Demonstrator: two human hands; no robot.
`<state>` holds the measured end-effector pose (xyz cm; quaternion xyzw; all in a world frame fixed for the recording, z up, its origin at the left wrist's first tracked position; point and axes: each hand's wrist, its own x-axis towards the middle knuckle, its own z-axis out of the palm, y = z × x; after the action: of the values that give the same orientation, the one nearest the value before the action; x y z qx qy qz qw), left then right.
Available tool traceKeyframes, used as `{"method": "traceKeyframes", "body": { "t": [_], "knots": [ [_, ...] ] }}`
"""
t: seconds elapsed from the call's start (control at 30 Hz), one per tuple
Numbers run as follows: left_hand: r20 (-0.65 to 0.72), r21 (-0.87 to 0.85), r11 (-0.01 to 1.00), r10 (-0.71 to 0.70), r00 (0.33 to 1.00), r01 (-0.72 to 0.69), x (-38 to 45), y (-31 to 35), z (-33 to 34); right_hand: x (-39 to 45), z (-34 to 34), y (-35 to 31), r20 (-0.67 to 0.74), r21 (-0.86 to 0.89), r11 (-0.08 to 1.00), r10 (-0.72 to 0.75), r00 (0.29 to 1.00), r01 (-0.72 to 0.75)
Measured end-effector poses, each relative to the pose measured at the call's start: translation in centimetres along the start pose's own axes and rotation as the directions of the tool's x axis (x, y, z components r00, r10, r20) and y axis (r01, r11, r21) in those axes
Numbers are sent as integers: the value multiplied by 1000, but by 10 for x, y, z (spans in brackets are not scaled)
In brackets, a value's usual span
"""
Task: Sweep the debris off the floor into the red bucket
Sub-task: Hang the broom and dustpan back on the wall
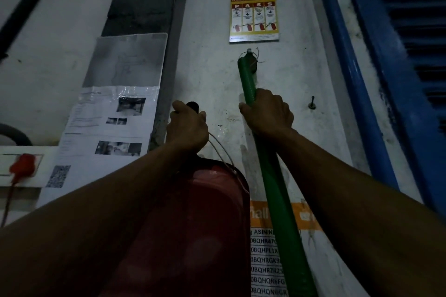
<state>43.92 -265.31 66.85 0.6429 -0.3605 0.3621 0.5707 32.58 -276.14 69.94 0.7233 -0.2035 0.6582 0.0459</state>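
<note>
Both bare forearms are seen closest to the lens, stretched up and forward toward a stained white wall (212,75). Between them a red plastic dustpan-like scoop (193,224) is held up against the wall; whether this is the red bucket named in the task cannot be told, and no other bucket is seen. Its dark handle tip (192,105) is gripped by the left hand (187,128), whose fingers are curled round it. A thin wire loop (224,154) is seen trailing from near that hand across the scoop's rim.

A long green plastic broom handle (272,188) is grasped by the right hand (268,113), fingers wrapped round it just below its top. The handle's upper end (245,62) is placed at a small wall hook (249,52), beneath a red and yellow fire extinguisher instruction poster (254,17). A second bare peg (312,103) is fixed to the wall to the right.

Neither floor nor debris is shown, so no sweeping is judged to be under way; the tools are being either taken from or hung on their wall fixings, and which cannot be told. If they are being fetched, the broom's top must be lifted clear of the hook and both tools lowered to the floor. If they are being stored, the loop must be seated on a fixing before either grip is loosened.
</note>
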Motion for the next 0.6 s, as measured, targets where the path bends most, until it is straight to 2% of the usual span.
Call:
{"method": "traceKeyframes", "body": {
  "t": [0.3,0.6],
  "knots": [
    [14,-38,999,-34,999,35,-3,3,2,1,-7,-1,-42,15,1000,-22,999,23],
    [15,-10,1000,-7,1000,8,2,4,4,33,-12,-18,134,101,994,-41,990,27]
  ]
}}
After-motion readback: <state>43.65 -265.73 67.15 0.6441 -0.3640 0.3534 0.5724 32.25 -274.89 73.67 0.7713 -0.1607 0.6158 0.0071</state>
